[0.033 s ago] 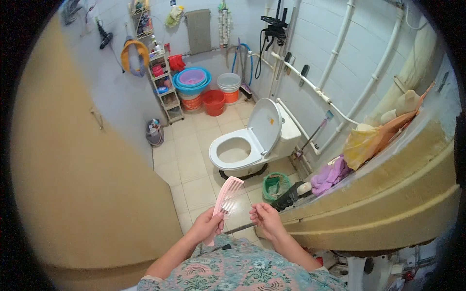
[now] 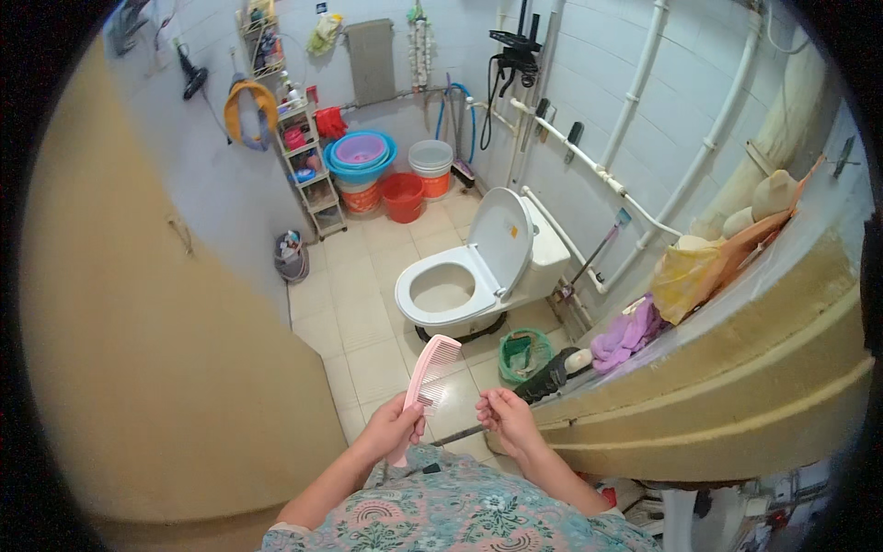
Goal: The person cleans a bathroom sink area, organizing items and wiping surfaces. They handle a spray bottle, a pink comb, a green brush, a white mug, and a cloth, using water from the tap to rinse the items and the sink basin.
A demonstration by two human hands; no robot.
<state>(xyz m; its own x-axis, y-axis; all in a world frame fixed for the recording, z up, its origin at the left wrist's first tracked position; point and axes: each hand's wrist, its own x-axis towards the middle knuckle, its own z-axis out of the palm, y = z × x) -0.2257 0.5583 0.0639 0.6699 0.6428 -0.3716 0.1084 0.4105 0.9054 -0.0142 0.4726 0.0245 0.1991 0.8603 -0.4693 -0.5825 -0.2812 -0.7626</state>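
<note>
My left hand (image 2: pixel 394 429) grips a pink comb (image 2: pixel 429 370) by its handle. The comb tilts up and away from me, with its teeth facing right toward my other hand. Something small and dark shows at the teeth near my thumb. A short way to the right, my right hand (image 2: pixel 509 421) is closed in a pinch, thumb against fingertips, apart from the comb. Whatever those fingers hold, if anything, is too fine to make out. Both hands are in front of my patterned clothing, above the tiled floor.
Ahead stands a white toilet (image 2: pixel 448 283) with its lid up. A green waste basket (image 2: pixel 524 357) sits right of it, beside a yellowish curved ledge (image 2: pixel 681 396) holding cloths. A beige door (image 2: pixel 184 368) fills the left. Basins (image 2: pixel 361 152), buckets and a narrow shelf (image 2: pixel 313 175) line the back.
The view has shifted very slightly. Both hands and the comb stay almost exactly where they were.
</note>
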